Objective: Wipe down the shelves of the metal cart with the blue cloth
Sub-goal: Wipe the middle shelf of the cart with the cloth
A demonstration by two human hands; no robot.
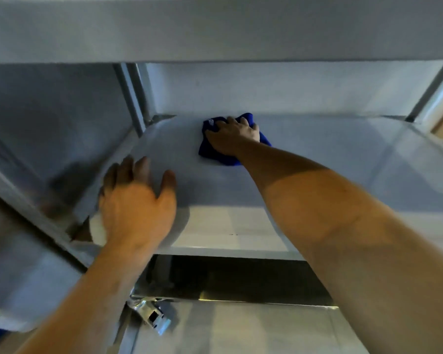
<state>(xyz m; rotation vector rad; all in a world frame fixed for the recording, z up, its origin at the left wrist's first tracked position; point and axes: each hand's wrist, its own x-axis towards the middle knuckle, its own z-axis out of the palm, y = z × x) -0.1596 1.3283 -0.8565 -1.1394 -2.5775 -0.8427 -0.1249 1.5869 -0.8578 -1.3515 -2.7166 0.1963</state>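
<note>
The blue cloth (215, 154) lies bunched on the middle shelf (343, 154) of the metal cart, near the shelf's far edge. My right hand (233, 135) presses down on the cloth with fingers curled over it. The arm reaches in under the upper shelf (215, 29). My left hand (136, 200) rests flat on the near left part of the same shelf, fingers spread, holding nothing.
An upright metal post (133, 98) stands at the shelf's far left corner and another post (430, 93) at the far right. A lower shelf (241, 328) lies below. A metal bracket (151, 315) sits by the near left leg.
</note>
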